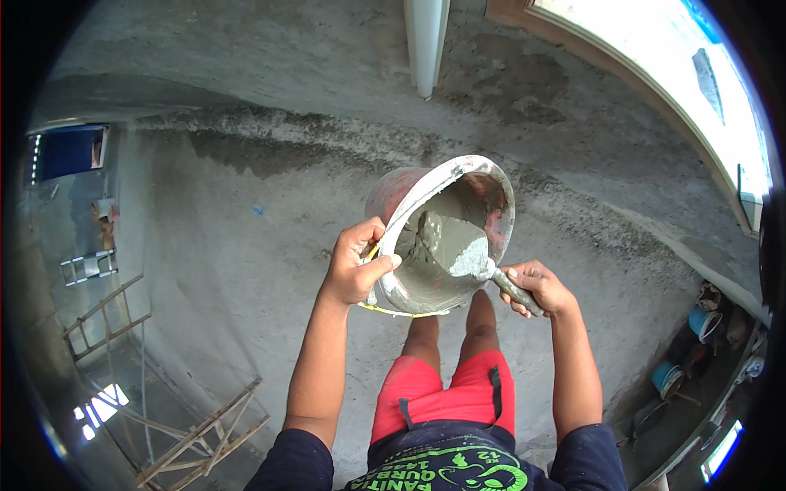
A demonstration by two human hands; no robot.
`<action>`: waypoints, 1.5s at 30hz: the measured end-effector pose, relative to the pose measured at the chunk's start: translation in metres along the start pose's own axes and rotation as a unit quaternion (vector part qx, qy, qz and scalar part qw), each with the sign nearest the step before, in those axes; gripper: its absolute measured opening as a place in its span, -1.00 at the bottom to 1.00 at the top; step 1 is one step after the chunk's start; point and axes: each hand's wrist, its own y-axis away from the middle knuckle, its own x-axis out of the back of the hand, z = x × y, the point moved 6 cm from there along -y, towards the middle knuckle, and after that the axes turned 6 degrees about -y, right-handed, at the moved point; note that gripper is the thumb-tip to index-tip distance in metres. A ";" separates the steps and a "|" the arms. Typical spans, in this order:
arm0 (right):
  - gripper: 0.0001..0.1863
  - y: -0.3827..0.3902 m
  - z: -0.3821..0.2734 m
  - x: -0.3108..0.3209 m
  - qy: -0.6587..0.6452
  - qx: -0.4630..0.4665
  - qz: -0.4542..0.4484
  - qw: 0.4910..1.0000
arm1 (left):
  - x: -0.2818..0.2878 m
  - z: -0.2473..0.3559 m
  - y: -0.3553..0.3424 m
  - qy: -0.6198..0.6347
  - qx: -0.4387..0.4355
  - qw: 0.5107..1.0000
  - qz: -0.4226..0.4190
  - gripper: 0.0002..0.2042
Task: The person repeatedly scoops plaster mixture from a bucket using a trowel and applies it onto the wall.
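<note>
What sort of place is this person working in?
Most likely a building site indoors, during plastering: a rough grey plastered wall, wooden scaffolding below, and a bucket of wet cement held by the left hand, trowel in the right hand.

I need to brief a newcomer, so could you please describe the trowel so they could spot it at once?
Start at the red bucket tilted in front of the grey wall. The trowel reaches into it from the right hand. It is the only tool there, its blade heaped with wet grey mortar.
</note>
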 end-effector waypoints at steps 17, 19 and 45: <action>-0.57 0.035 -0.045 0.038 0.063 0.047 0.080 0.994 | -0.039 0.001 -0.039 0.093 -0.025 0.991 0.095 -0.81; -0.55 0.036 -0.048 0.032 0.074 0.054 0.080 0.993 | -0.040 0.000 -0.040 0.095 -0.017 0.990 0.105 -0.80; -0.42 -0.110 -0.158 0.076 0.527 0.577 0.465 0.416 | -0.026 -0.095 0.047 0.073 0.039 0.963 0.255 -0.79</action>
